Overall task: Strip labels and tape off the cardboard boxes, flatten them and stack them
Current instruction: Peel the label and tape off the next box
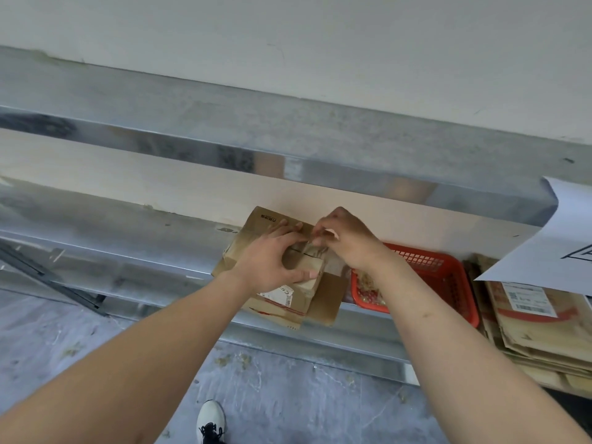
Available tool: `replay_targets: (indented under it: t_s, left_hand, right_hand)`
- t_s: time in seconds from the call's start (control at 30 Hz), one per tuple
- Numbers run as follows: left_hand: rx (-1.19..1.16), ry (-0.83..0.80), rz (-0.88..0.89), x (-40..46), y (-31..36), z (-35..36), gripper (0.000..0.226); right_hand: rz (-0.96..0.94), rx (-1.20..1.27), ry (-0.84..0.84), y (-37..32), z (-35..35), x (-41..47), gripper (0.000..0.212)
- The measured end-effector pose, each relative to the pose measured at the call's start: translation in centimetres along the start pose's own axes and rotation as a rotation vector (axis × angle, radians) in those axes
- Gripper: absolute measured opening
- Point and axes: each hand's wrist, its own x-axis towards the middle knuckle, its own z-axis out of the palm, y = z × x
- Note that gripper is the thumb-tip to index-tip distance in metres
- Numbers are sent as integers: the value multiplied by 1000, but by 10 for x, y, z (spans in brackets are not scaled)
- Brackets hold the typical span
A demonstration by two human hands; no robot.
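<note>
A small brown cardboard box (253, 229) lies on the steel shelf (128, 261), with a white shipping label (282, 294) and red tape on its near side. My left hand (270, 261) presses down flat on the box top, thumb hooked over its near edge. My right hand (344, 237) pinches a strip of clear tape (315, 243) at the seam on the box top, fingers closed on it. Part of the box top is hidden under both hands.
A red plastic basket (445, 277) with scraps inside sits right of the box. Further right is a stack of flattened cardboard (544, 334) under a white paper sheet (544, 245). A wall stands behind the shelf. My shoe (209, 421) is on the grey floor.
</note>
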Motion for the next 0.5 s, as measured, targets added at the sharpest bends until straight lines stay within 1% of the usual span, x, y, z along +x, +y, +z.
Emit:
replay_targets:
  t_s: [0.07, 0.1, 0.2, 0.23, 0.3, 0.37, 0.43, 0.5]
  left_hand:
    - [6, -7, -5, -3, 3, -3, 93]
    - [17, -9, -4, -4, 4, -4, 95]
    - [162, 18, -8, -8, 10, -5, 98]
    - [235, 55, -61, -12, 12, -4, 102]
    - [340, 150, -263, -21, 17, -1, 111]
    - [350, 215, -482, -30, 24, 4, 118]
    - [223, 233, -641, -38, 32, 9, 124]
    - [14, 204, -693, -42, 41, 13, 129]
  right_hand:
    - [-23, 95, -33, 6, 8, -8, 22]
    - [-25, 134, -19, 8, 12, -11, 23]
    - [4, 197, 71, 8, 17, -17, 13]
    - [5, 187, 91, 7, 18, -18, 12]
    - [4, 163, 125, 3, 20, -21, 11]
    - [22, 137, 171, -1, 26, -25, 12]
    - [43, 106, 211, -7, 31, -28, 14]
    - [77, 93, 216, -16, 36, -33, 15]
